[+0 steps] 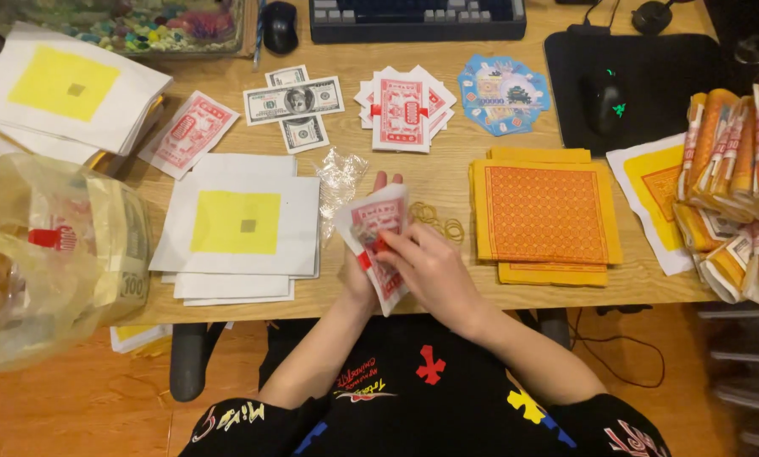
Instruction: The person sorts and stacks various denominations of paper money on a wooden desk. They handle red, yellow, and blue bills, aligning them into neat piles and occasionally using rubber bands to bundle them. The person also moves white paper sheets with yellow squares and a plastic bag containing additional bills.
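Wooden desk (447,182) fills the frame; at its centre the left hand (364,264) grips a thin red-and-white paper bundle (378,224), the right hand (426,269) pinching its red band. Light, floppy; probably best held by the edges.

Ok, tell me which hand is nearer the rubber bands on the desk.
Right. The right hand lies just below the rubber bands, fingers on the red-and-white paper bundle; the left hand sits behind that bundle, farther left.
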